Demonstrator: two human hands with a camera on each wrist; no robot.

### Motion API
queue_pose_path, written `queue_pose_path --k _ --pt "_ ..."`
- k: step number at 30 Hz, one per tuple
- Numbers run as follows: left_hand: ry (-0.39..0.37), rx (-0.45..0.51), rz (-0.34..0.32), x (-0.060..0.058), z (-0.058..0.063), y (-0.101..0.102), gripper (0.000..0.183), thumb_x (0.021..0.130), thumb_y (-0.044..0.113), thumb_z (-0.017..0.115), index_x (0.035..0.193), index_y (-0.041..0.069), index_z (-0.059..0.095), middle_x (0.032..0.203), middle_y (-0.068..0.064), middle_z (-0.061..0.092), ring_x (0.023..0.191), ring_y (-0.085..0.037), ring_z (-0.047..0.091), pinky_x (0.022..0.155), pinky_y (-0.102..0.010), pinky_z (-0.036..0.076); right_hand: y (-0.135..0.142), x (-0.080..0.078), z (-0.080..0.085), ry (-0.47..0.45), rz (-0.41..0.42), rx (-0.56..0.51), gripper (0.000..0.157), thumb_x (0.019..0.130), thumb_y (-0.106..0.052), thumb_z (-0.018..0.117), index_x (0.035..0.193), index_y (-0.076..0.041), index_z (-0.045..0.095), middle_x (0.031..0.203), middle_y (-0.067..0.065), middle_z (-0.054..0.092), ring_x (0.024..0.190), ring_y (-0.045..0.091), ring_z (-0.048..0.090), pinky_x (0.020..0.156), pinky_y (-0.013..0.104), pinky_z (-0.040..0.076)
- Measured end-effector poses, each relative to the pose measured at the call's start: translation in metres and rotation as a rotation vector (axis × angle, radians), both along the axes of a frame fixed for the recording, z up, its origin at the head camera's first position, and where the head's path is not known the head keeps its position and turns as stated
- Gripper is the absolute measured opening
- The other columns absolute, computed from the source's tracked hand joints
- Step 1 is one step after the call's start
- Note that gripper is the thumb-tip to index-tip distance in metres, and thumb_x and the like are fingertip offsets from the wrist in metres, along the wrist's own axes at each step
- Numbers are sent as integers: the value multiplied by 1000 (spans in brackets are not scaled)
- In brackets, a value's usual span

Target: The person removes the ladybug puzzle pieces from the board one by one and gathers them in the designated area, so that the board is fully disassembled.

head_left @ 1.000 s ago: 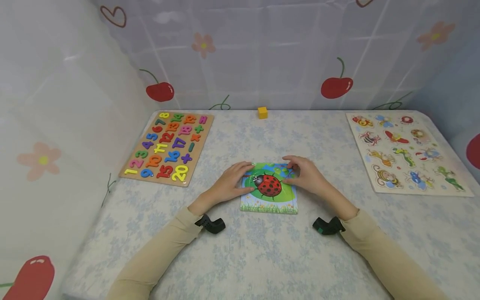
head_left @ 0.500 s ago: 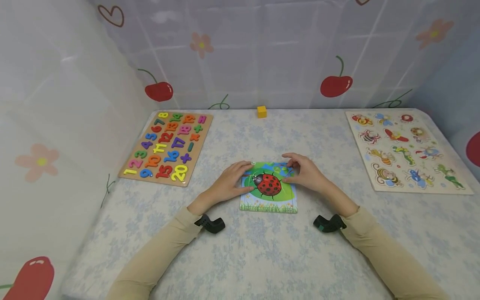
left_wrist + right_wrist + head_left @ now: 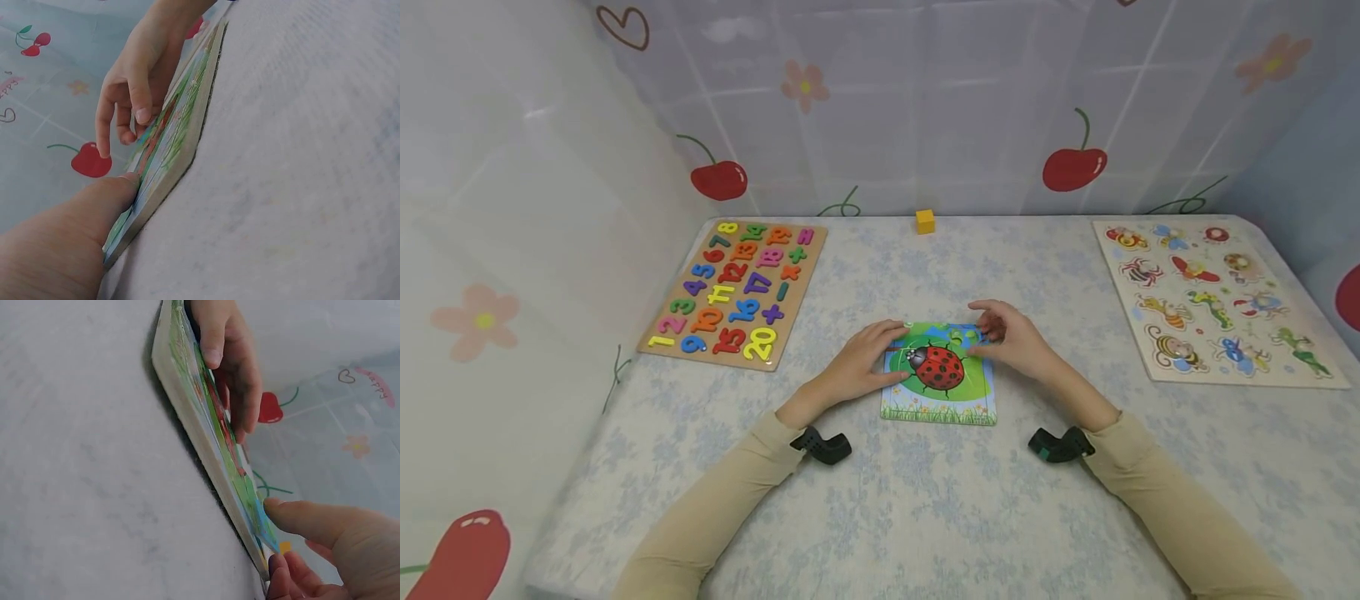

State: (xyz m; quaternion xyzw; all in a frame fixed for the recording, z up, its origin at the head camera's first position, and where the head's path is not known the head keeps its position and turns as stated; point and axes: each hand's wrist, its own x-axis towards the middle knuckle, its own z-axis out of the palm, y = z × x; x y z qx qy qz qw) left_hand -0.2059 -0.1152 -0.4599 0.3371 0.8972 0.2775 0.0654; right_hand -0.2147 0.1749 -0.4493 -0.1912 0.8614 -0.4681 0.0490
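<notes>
A square ladybug jigsaw puzzle [image 3: 937,410] lies flat on the cloth-covered table in front of the person. The left hand [image 3: 859,363] rests over its left side, with fingers stretched toward the far corner and the thumb on the picture. At the far right corner, the right hand [image 3: 1011,340] pinches a blue-green puzzle piece [image 3: 265,528] between thumb and curled fingers. In the right wrist view, this piece tilts up from the puzzle's surface. Part of the puzzle's left side is hidden under the left hand.
A wooden number board [image 3: 785,342] stands at the left with colourful numerals. To the right lies a bug puzzle board [image 3: 1225,333]. A small yellow cube [image 3: 925,222] sits at the table's far edge, before a printed curtain [image 3: 910,108]. Black wrist devices [image 3: 823,447] hang at both sleeves.
The right hand has shifted slightly away and to the right, its thumb sliding toward the puzzle's far right corner. The left hand and the puzzle stay in place.
</notes>
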Motion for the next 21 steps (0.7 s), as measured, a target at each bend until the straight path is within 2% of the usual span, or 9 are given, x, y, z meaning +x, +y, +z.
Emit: queue_pose_path --k 4,9,12,16,21 --pt "2 -3 1 0 0 0 69 89 38 65 146 10 37 153 -9 34 143 -29 29 115 -55 26 1 -1 -2 -22 -18 -80 58 83 1 69 137 3 46 112 24 58 94 20 56 76 14 47" --pt "-1 0 4 1 1 0 69 89 37 65 146 10 37 153 -9 34 143 -29 29 115 -55 26 2 -1 -1 -133 -108 -188 43 93 1 57 135 3 49 114 30 63 89 -1 62 77 9 50" --pt "2 5 3 1 2 0 69 89 37 66 146 10 37 152 -10 34 143 -30 29 114 -55 26 2 -2 -1 -180 -151 -230 39 94 1 55 133 3 51 115 32 63 84 -9 62 77 8 50" --pt "3 7 1 1 2 0 69 89 37 66 146 10 38 152 -10 34 143 -29 29 114 -55 26 2 -1 -1 -191 -170 -271 38 92 1 58 129 5 54 114 33 62 83 -8 63 76 10 52" --pt "1 3 0 0 1 0 69 89 37 65 146 10 37 153 -9 33 143 -29 29 115 -55 26 3 1 1 -279 -167 -328 45 90 0 60 133 4 50 118 28 62 83 -5 65 73 15 53"
